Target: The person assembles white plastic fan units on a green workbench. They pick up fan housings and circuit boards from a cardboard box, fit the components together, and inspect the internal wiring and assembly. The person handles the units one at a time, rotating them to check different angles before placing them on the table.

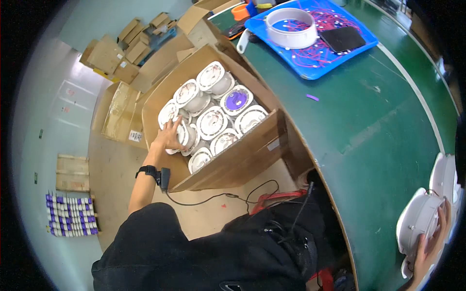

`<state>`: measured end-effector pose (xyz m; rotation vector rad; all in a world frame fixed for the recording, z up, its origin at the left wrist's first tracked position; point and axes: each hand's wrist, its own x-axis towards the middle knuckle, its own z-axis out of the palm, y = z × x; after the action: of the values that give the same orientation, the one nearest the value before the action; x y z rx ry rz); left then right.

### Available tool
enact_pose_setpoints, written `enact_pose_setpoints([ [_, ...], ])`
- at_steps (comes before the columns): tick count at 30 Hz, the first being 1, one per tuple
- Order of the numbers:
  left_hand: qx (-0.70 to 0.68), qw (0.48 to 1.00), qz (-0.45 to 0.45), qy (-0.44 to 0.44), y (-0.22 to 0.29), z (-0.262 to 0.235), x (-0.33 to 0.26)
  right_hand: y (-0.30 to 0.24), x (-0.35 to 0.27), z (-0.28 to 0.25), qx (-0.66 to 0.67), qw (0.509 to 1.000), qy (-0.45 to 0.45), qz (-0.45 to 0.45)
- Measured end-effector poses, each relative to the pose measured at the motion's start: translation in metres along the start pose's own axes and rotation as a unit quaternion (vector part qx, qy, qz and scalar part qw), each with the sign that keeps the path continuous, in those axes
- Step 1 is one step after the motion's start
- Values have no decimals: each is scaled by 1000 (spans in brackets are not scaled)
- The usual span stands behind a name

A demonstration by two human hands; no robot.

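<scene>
My left hand (pixel 170 136) reaches into an open cardboard box (pixel 233 169) and grips a white oval-ended housing (pixel 182 134) at its left side, thumb and fingers curled about its rim. Several similar white housings fill the box, standing with oval faces up; one has a purple face (pixel 236 101). At the far right, on the green table, my right hand (pixel 432 237) is wrapped round another white housing (pixel 412 223) lying on its side. More white pieces (pixel 444 177) stand right beside it.
A blue tray (pixel 310 72) on the green table (pixel 359 145) holds red and purple wires, a white ring (pixel 303 40) and a black flat object (pixel 342 39). Cardboard boxes (pixel 121 111) stand on the floor at left. A black cable (pixel 213 196) trails from my left wrist.
</scene>
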<state>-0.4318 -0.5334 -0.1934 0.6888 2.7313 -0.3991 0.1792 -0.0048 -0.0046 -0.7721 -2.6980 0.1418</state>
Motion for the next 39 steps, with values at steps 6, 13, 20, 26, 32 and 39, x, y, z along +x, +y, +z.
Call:
enact_pose_setpoints([
  [6,-164,970,85,159,-25,3,-4,-6,4,4,7,1000,-7,23],
  [13,-32,971,143,189,97,-143,-62,-14,7,3,38,998,35,26],
  [20,-502,715,466,142,271,-228,-102,-15,5,-1,55,997,57,22],
  [26,-753,461,431,-185,414,-192,-75,-18,8,0,59,996,63,5],
  [32,-723,389,485,-303,513,-225,-92,-14,9,-5,58,996,70,-7],
  [39,-735,289,478,-384,556,-227,-79,-28,12,-5,11,990,131,-52],
])
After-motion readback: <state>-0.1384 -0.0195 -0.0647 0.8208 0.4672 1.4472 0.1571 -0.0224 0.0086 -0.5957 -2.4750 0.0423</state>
